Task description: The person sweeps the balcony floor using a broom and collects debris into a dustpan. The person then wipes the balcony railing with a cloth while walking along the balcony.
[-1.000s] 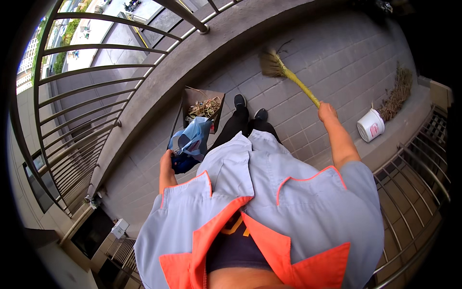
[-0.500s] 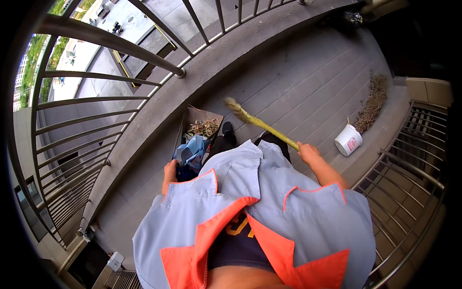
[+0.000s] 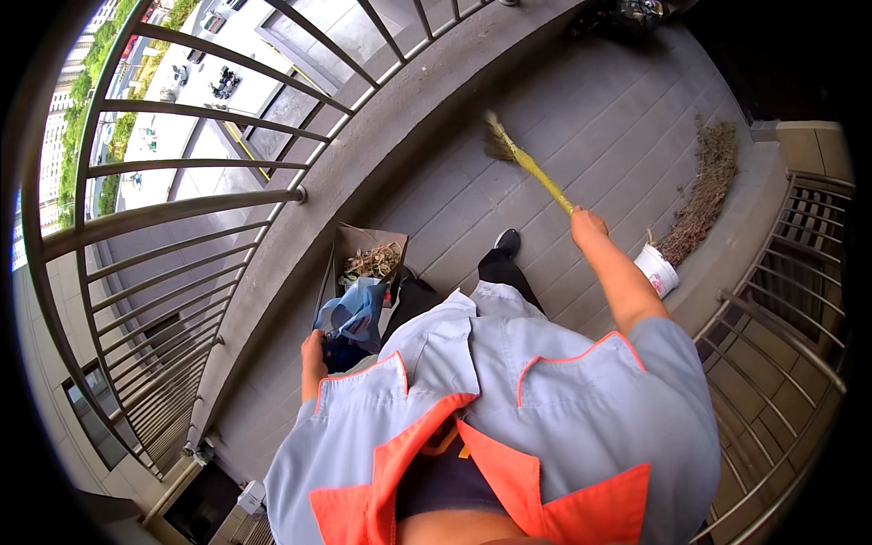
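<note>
My right hand (image 3: 589,225) is closed around the yellow handle of a broom (image 3: 543,186), held out over the grey floor. Its bristle end is smeared by motion. Down at my left side, my left hand (image 3: 313,347) grips the thin handle of a dustpan (image 3: 397,243), though the grip itself is partly hidden. Dry leaves and plant scraps (image 3: 372,262) lie in the pan. A light-blue plastic bag (image 3: 356,309) bunches between the pan and my left hand.
A metal railing (image 3: 218,195) on a low curved ledge (image 3: 272,241) runs along the left. At right, a white bucket (image 3: 656,271) stands by a long heap of dried plants (image 3: 704,195). Another railing (image 3: 772,336) lies beyond. Dark clutter (image 3: 627,16) sits at the far end.
My right arm has reached forward, carrying the broom ahead and to the right. My right foot now shows farther forward. The left hand keeps its hold on the dustpan.
</note>
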`<action>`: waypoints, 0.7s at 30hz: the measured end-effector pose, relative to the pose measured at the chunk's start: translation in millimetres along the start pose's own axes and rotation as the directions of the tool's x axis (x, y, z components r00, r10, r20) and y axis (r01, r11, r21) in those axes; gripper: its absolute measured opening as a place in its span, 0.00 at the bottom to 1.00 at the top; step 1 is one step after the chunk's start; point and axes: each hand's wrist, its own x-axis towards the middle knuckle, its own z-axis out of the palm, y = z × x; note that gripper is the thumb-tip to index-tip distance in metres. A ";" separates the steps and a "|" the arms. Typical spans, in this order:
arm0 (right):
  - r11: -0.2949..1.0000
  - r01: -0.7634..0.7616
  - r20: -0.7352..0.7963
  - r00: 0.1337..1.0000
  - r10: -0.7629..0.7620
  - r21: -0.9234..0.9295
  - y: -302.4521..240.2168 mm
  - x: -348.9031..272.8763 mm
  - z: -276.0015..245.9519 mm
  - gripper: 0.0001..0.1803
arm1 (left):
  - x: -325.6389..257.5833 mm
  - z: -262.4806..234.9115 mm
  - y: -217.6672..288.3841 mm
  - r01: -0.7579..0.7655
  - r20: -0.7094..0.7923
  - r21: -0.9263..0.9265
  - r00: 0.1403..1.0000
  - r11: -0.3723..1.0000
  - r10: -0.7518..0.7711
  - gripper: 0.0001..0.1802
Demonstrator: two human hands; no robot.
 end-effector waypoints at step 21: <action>0.984 -0.085 0.043 0.996 0.079 0.160 61.2 142.3 -126.1 0.16 | -46.4 273.2 161.0 -0.045 0.231 0.057 0.972 0.997 0.031 0.12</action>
